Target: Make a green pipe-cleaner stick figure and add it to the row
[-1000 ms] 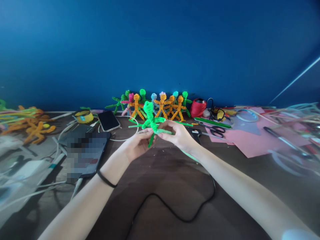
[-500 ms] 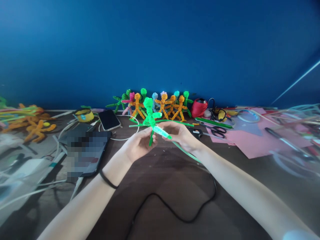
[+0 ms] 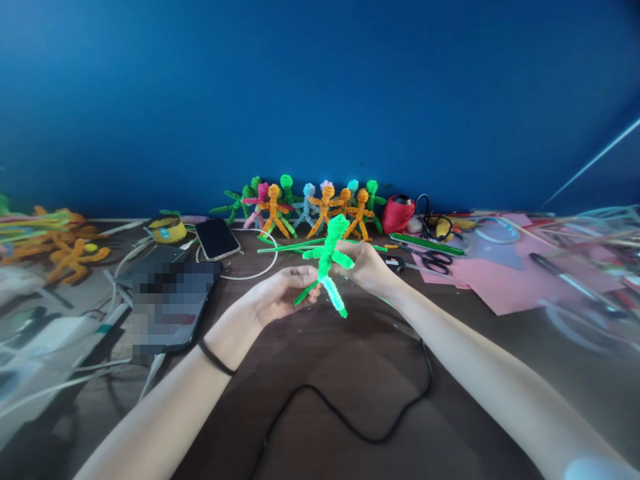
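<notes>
A bright green pipe-cleaner figure [image 3: 329, 253] is held up in front of me, its head leaning to the right. One leg is thick and wound, pointing down; the other is a thin straight stem going down to the left. My left hand [image 3: 287, 291] pinches the figure low down, near the thin leg. On the other side, my right hand [image 3: 365, 267] has its fingers closed at the figure's back and arm; the figure partly hides those fingertips. Green pipe cleaners [image 3: 283, 249] lie on the table behind my hands.
Several finished figures [image 3: 273, 212] in orange, green, pink and blue stand along the blue wall. To the left are a phone [image 3: 218, 239], a dark tablet-like device [image 3: 200, 300] and white cables. Scissors [image 3: 435, 261] and pink paper [image 3: 505, 287] lie right. A black cable [image 3: 345, 423] crosses the front.
The figure has tipped over to the right and sits lower, its wound leg now pointing downward. My right hand has shifted slightly; my left hand stays nearly in place.
</notes>
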